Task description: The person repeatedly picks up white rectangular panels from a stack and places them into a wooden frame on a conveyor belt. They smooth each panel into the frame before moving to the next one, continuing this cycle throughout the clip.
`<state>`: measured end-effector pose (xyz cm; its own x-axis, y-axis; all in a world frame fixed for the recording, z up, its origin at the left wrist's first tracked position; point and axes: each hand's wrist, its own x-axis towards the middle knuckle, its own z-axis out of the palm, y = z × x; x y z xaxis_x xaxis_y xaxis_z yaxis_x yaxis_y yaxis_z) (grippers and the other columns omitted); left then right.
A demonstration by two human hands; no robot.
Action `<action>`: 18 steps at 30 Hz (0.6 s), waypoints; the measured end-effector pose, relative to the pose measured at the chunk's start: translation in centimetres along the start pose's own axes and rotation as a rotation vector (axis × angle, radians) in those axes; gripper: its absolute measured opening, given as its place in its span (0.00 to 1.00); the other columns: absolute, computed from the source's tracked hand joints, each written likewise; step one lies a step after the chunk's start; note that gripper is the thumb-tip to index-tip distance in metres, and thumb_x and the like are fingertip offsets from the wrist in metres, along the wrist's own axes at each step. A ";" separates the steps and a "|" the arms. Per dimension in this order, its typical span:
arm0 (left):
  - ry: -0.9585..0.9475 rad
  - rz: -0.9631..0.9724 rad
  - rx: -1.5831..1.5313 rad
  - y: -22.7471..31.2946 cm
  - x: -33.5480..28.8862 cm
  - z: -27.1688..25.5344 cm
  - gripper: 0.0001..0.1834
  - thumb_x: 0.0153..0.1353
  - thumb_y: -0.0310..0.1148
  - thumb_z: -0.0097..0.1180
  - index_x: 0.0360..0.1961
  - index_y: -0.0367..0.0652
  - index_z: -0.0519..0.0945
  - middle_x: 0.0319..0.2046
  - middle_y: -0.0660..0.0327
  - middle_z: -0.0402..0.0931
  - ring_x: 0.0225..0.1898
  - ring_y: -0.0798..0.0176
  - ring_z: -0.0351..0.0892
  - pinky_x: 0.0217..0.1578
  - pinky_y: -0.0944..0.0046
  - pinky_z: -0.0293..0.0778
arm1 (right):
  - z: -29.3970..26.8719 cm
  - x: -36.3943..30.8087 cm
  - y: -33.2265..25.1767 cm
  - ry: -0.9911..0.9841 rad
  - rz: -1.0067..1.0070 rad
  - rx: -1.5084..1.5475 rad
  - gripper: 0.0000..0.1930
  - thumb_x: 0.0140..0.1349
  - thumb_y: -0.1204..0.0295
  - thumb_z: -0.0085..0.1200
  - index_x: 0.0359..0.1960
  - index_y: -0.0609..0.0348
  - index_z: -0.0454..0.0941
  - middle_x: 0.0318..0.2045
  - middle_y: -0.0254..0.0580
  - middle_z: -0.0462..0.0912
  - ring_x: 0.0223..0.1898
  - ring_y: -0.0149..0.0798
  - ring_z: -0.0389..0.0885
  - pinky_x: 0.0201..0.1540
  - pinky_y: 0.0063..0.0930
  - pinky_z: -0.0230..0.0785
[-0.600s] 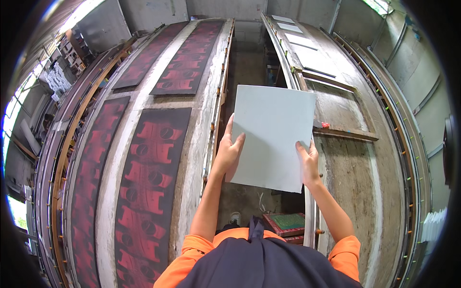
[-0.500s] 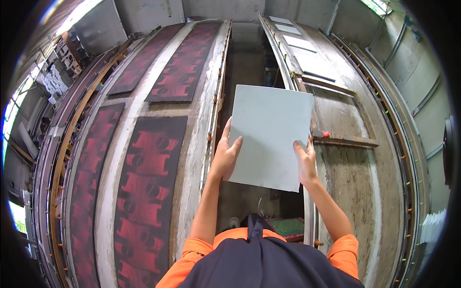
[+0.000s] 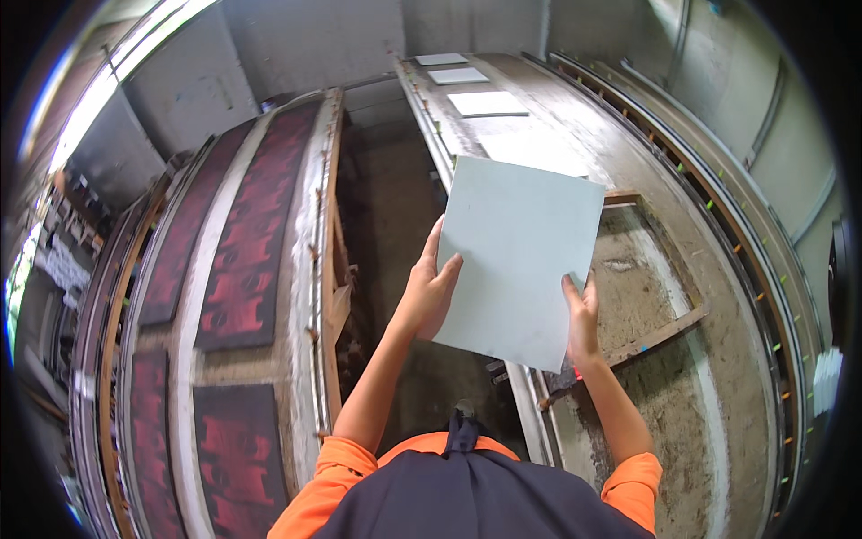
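A pale grey-white rectangular sheet or board (image 3: 525, 256) is held up in front of me, slightly tilted. My left hand (image 3: 431, 287) grips its left edge, thumb lying on the face. On the opposite edge my right hand (image 3: 582, 319) holds it low down, thumb in front; the other fingers are partly behind it. Beyond the sheet, a wooden screen frame (image 3: 669, 325) rests on the long right-hand table (image 3: 664, 431). Several white sheets (image 3: 488, 104) lie in a row farther along that table.
On the long left-hand table (image 3: 301, 260) lie several dark panels with red patterns (image 3: 238, 269). A narrow aisle (image 3: 386, 198) runs between the tables. Rails with small coloured clips (image 3: 700, 198) line the right side. White stacked material (image 3: 826, 382) stands at far right.
My view has turned and moved along the aisle, so the tables appear shifted left. The sheet stays in both hands and is now over the edge of the right table, by the screen frame.
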<state>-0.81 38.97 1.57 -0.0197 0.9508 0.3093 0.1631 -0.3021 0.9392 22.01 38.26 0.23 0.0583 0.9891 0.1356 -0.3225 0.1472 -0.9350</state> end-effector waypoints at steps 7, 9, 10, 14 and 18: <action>-0.290 0.133 0.083 -4.6 13.6 7.3 0.31 0.62 0.33 0.45 0.65 0.46 0.49 0.54 0.47 0.65 0.55 0.56 0.65 0.55 0.63 0.59 | -5.3 7.3 0.2 0.315 -0.199 -0.133 0.23 0.61 0.74 0.45 0.57 0.68 0.56 0.52 0.48 0.67 0.53 0.36 0.65 0.56 0.30 0.56; -0.461 0.087 0.107 -6.4 17.1 9.6 0.31 0.62 0.33 0.46 0.64 0.44 0.49 0.52 0.49 0.67 0.44 0.61 0.71 0.46 0.65 0.65 | -7.5 8.4 -0.3 0.396 -0.179 -0.160 0.23 0.61 0.75 0.46 0.57 0.69 0.56 0.51 0.49 0.68 0.54 0.37 0.66 0.56 0.29 0.56; -0.557 0.049 0.048 -6.4 18.5 11.0 0.32 0.62 0.32 0.47 0.64 0.44 0.49 0.48 0.49 0.69 0.41 0.63 0.72 0.44 0.66 0.67 | -8.6 8.8 -0.7 0.462 -0.192 -0.219 0.24 0.60 0.75 0.46 0.57 0.69 0.56 0.51 0.48 0.68 0.54 0.37 0.66 0.56 0.29 0.57; -0.952 0.041 0.135 -8.4 23.6 13.4 0.32 0.60 0.31 0.49 0.63 0.43 0.52 0.36 0.53 0.74 0.32 0.67 0.73 0.36 0.69 0.69 | -10.3 9.9 -0.8 0.662 -0.209 -0.365 0.26 0.60 0.74 0.48 0.58 0.70 0.55 0.53 0.48 0.67 0.54 0.37 0.65 0.58 0.28 0.55; -1.200 0.116 0.123 -8.6 31.0 14.8 0.25 0.58 0.30 0.50 0.57 0.39 0.63 0.32 0.55 0.75 0.30 0.65 0.75 0.36 0.67 0.71 | -10.2 12.1 -0.7 0.870 -0.069 -0.347 0.30 0.58 0.74 0.49 0.62 0.64 0.52 0.55 0.48 0.65 0.57 0.36 0.63 0.60 0.28 0.52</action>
<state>11.77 72.12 0.84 0.9176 0.3974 -0.0056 0.1972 -0.4430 0.8746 32.56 50.00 -0.86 0.7980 0.6018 0.0329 -0.0006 0.0554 -0.9985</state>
